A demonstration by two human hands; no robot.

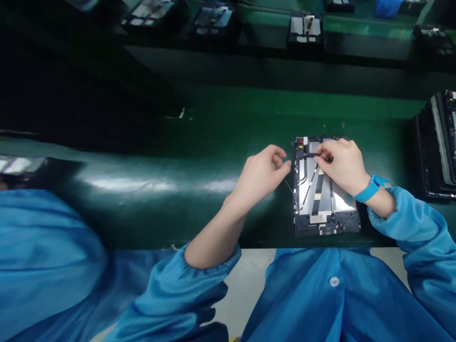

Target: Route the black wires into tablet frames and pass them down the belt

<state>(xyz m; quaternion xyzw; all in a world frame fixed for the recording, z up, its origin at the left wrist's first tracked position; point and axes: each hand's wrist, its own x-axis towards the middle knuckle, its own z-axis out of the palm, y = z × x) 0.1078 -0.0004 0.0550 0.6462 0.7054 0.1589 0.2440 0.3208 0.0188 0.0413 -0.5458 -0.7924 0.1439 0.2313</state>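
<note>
An opened tablet (325, 204) lies on the green bench in front of me, its silver inner plate, black flat cables and small circuit boards showing. Over its upper part is my right hand (344, 164), with thumb and forefinger pinched on what looks like a thin black cable (310, 184) that slants down across the plate. My left hand (263, 171) hovers just off the tablet's left edge, fingers curled, thumb and forefinger apart. Beneath its thumb a fine wire (290, 191) runs to the tablet's side; whether the hand touches that wire is hidden.
At the right edge stands a stack of tablet housings (432, 147). Several more opened units, one of them a tablet (305, 28), sit along the line at the back. A person's blue sleeve (42, 256) fills the lower left. The green bench (213, 142) has a near edge by my lap.
</note>
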